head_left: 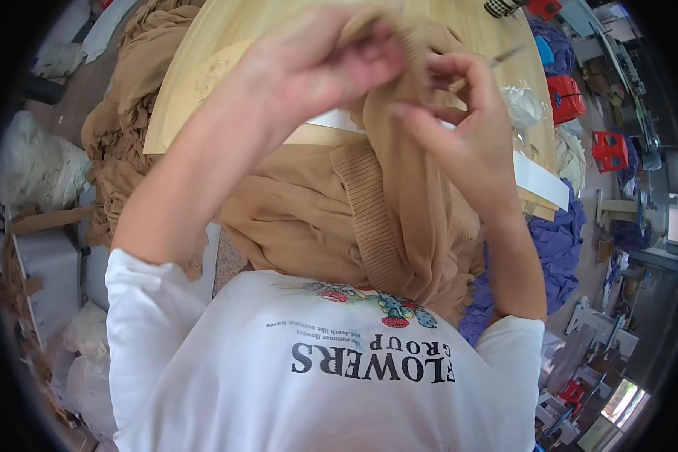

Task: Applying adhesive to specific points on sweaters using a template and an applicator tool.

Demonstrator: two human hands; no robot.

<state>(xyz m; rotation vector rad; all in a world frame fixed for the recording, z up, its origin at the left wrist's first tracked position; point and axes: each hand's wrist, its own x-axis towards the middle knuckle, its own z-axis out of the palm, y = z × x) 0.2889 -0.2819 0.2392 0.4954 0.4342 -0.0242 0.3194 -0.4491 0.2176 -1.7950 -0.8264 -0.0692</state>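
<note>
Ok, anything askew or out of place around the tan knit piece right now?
Nothing looks damaged. Both hands, left hand and right hand, hold the tan knit garment bunched up over the wooden table. More tan fabric hangs over the table's left edge, purple fabric on the right.

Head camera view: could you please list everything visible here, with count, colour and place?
knitted garment: one, tan, held up over the table edge
thin metal tool: one, silvery, at the right hand's fingertips
wooden table: one, pale, ahead
tan fabric pile: one, left of the table
purple fabric: one heap, right of the table
red stools: at least three, far right
clear plastic bag: one, on the table's right side
white T-shirt: one, printed, lower centre
left hand: gripping the garment's top
right hand: pinching the garment, with the tool
</note>
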